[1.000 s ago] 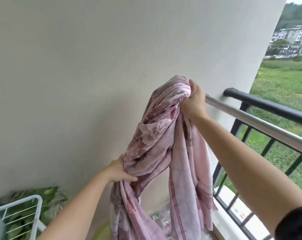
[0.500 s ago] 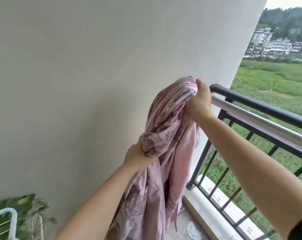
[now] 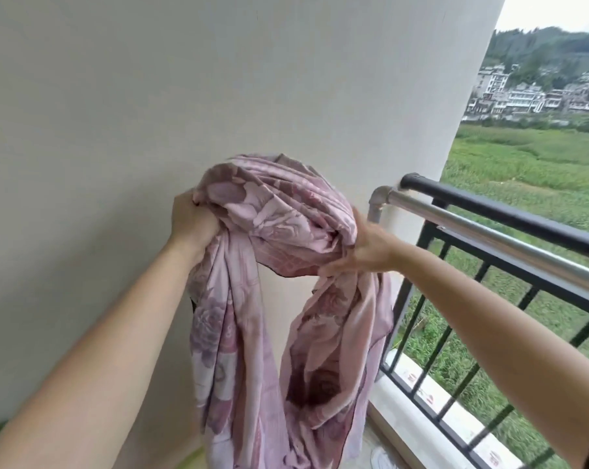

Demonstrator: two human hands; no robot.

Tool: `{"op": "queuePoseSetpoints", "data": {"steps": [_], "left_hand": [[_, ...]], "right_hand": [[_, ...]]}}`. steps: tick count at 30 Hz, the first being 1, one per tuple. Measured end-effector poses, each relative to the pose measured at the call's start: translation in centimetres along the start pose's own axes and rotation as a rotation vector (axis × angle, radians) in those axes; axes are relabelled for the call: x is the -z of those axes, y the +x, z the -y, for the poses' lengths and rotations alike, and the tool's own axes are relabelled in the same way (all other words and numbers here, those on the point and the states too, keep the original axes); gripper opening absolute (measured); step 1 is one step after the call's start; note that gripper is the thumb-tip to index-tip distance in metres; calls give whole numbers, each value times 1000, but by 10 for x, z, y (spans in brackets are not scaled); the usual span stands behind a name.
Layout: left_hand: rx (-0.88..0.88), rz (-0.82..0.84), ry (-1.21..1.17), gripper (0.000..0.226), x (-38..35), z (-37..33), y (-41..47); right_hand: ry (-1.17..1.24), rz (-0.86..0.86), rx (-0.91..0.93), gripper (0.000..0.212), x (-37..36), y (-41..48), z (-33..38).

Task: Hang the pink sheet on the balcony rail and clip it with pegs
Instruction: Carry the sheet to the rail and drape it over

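The pink sheet [image 3: 272, 211] is bunched into a thick arch near the middle of the view, in front of the pale wall [image 3: 151, 96], and two long folds hang from it toward 6 o'clock. The left hand [image 3: 193, 220] has its fingers curled tight into the bundle's 9 o'clock end, and the right hand [image 3: 362, 250] clutches the 3 o'clock end. The silver rail [image 3: 489, 236] and the black balcony rail [image 3: 509, 213] run toward 4 o'clock just beside the right hand, with the sheet draped over neither.

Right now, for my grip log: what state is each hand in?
Left hand: closed, gripping the bunched pink sheet.
Right hand: closed, gripping the same sheet near the rail.
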State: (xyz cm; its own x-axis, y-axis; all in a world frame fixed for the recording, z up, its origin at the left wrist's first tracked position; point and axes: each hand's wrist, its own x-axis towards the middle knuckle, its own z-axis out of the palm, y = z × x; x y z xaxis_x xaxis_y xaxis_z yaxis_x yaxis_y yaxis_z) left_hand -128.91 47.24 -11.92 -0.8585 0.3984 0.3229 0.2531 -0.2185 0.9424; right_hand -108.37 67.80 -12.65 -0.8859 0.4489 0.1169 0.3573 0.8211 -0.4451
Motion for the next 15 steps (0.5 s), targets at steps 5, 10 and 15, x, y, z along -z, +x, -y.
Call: {"op": "queuePoseSetpoints", "data": {"steps": [5, 10, 15], "left_hand": [[-240, 364, -105, 27, -39, -57, 0], [-310, 278, -77, 28, -38, -73, 2], [-360, 2, 180, 18, -10, -67, 10]], "right_hand": [[-59, 153, 127, 73, -54, 6, 35], [-318, 66, 200, 30, -33, 37, 50], [-403, -253, -14, 32, 33, 82, 50]]}}
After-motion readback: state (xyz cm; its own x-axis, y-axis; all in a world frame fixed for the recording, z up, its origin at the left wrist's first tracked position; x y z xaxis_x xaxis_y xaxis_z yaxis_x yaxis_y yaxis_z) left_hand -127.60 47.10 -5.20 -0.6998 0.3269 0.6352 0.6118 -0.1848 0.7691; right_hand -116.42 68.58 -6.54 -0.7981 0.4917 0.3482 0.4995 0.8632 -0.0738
